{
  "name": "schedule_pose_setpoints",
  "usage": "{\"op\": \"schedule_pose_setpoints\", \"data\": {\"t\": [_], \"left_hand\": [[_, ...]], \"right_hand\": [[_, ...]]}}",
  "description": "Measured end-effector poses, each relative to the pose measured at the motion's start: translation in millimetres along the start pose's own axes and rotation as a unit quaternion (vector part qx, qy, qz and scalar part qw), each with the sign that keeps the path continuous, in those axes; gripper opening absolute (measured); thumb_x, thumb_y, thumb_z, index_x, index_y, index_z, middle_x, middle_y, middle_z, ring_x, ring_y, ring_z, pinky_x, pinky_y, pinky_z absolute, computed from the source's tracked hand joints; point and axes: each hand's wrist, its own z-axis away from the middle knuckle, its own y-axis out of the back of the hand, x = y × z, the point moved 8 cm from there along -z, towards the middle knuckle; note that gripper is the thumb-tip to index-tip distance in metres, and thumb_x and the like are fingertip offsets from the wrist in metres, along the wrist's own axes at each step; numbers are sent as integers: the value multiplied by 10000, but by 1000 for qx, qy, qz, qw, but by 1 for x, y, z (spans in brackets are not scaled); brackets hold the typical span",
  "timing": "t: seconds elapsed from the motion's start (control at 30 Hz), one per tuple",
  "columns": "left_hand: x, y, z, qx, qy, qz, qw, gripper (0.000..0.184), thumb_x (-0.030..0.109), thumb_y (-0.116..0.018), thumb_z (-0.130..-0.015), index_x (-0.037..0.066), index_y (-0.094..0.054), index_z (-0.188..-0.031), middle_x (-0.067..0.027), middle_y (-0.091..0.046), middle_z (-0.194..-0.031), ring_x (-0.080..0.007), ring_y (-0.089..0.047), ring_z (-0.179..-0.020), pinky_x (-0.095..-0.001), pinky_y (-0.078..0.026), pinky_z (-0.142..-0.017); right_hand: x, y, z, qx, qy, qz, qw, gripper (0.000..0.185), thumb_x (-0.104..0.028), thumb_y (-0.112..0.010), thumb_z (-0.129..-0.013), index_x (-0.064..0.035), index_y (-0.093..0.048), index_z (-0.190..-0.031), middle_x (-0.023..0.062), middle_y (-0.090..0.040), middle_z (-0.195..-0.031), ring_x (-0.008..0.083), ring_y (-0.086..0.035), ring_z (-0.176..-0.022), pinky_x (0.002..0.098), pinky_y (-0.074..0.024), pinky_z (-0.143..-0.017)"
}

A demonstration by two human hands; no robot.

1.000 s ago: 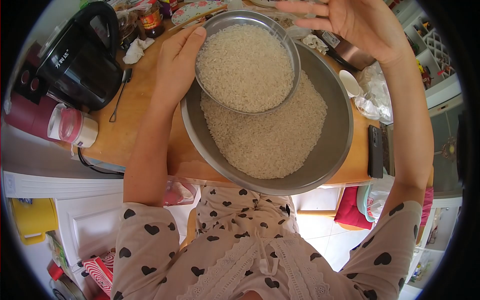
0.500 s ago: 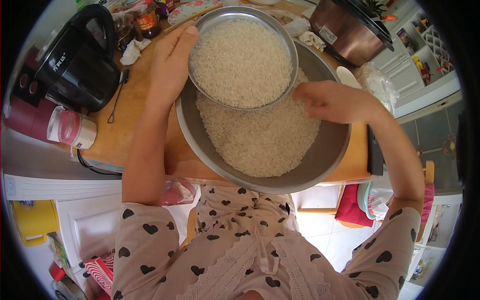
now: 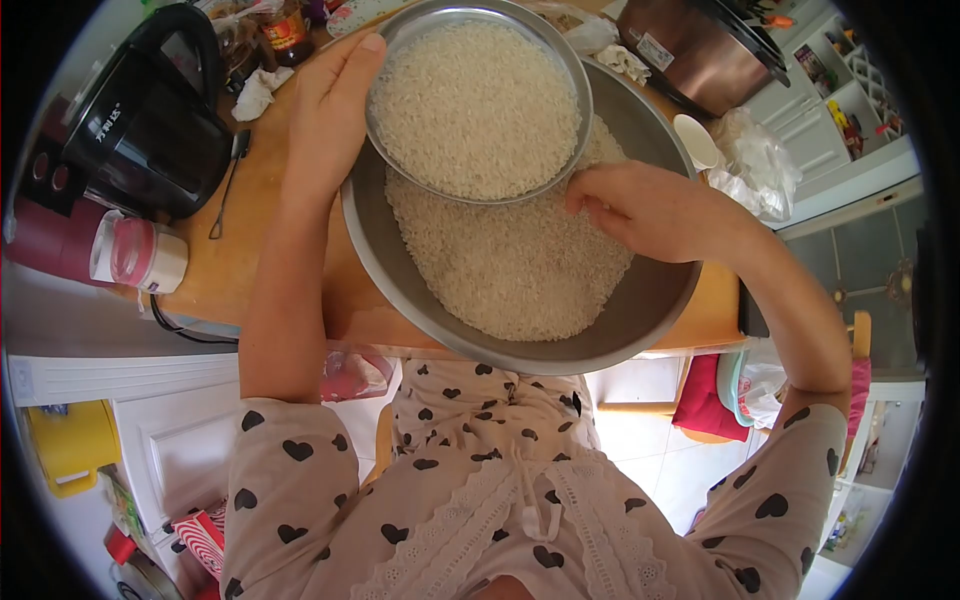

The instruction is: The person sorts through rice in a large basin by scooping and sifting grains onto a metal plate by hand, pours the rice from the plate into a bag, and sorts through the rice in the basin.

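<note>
My left hand (image 3: pixel 333 115) grips the left rim of a round metal bowl (image 3: pixel 587 112), thumb on top and its fingers mostly hidden beneath. White rice (image 3: pixel 475 110) fills the bowl, which is held above the far side of a large grey metal basin (image 3: pixel 660 285). More rice (image 3: pixel 515 270) lies heaped in that basin. Over the basin's right part, my right hand (image 3: pixel 650 208) is closed, fingertips pinched together close to the bowl's lower right rim. Whatever is between those fingertips, if anything, is too small to make out.
At the left stand a black kettle (image 3: pixel 150 120), a thin metal utensil (image 3: pixel 228 185) and a pink-and-white container (image 3: pixel 140 255). A brown cooker (image 3: pixel 690 55), a white cup (image 3: pixel 697 142) and a plastic bag (image 3: pixel 755 160) are at the right. A jar (image 3: pixel 285 35) stands behind.
My right hand has moved left, nearer to the bowl's rim, with its fingers still bent together. The whole scene has shifted slightly up, and the bowl remains in my left hand.
</note>
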Motion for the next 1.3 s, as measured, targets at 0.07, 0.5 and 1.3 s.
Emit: {"op": "schedule_pose_setpoints", "data": {"t": [0.07,0.5,1.3], "left_hand": [[-2,1,0,3,0,-6,1000,358,258,-509,-978,-49,-627,-1119,-25,-648,-952,-93,-553,-881,-244,-437,-808],[-4,0,2,3,20,16,1000,374,270,-502,-983,-40,-625,-1154,-34,-657,-969,-95,-564,-888,-241,-439,-811],[-3,1,1,18,15,-1,1000,371,289,-511,-973,-39,-643,-1087,-44,-665,-911,-105,-572,-857,-263,-449,-781]], "right_hand": [[5,-6,2,-27,-44,8,999,251,-203,-472,-918,-23,-570,-1062,211,-638,-971,379,-604,-952,443,-468,-831],[-61,-37,5,-54,-4,-131,990,526,-430,-602,-888,0,-484,-1166,227,-612,-968,359,-607,-871,439,-454,-782],[-51,51,-22,-81,48,-519,850,285,-322,-610,-886,-48,-650,-952,56,-652,-830,143,-612,-636,230,-457,-517]]}}
